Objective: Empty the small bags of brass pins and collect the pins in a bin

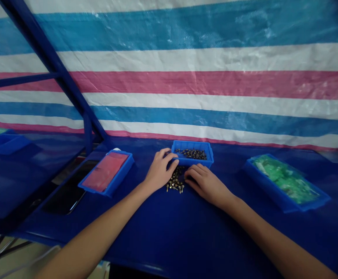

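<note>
The view comes from the person's head, facing forward and tilted down across a blue table [145,240]. The left hand [159,170] and right hand [206,185] sit close, just below the frame's middle, with the forearms [99,224] entering from the bottom edge. A striped tarp [186,77] hanging beyond the table fills the upper half of the frame.

- 1 left hand [159,170], 1 right hand [206,185]
- 4 blue plastic trays [205,152]
- 1 red sheet [105,171]
- 1 green bag [285,179]
- screws [175,180]: way too many to count, lol
</note>
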`<state>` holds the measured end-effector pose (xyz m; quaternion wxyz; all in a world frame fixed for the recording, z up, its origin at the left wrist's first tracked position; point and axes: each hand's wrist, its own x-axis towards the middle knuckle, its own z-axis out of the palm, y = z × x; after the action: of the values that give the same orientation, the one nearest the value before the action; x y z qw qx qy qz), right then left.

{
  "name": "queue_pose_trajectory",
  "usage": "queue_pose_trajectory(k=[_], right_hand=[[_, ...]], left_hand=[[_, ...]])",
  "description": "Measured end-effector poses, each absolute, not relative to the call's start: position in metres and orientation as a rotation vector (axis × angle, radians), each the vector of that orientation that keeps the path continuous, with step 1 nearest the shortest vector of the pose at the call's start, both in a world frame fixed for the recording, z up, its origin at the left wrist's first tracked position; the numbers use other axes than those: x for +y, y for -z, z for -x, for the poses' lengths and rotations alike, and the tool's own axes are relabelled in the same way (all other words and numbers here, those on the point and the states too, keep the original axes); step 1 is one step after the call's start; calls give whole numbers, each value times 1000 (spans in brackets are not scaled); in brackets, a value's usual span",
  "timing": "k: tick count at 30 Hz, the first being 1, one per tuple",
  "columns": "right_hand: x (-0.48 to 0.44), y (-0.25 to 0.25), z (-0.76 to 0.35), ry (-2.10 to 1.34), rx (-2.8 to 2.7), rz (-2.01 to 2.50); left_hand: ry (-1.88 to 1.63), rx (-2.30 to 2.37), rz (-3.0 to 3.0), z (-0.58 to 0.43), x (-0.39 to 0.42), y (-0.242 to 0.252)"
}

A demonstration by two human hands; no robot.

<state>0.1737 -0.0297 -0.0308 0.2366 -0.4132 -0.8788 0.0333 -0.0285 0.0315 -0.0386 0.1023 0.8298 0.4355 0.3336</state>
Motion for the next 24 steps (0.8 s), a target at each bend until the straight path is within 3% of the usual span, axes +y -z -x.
queue_pose_trajectory(k=[24], right_hand=[[-28, 34, -191, 51, -2041, 1009]], left_hand=[[-974, 1227, -2452, 29, 34, 40]])
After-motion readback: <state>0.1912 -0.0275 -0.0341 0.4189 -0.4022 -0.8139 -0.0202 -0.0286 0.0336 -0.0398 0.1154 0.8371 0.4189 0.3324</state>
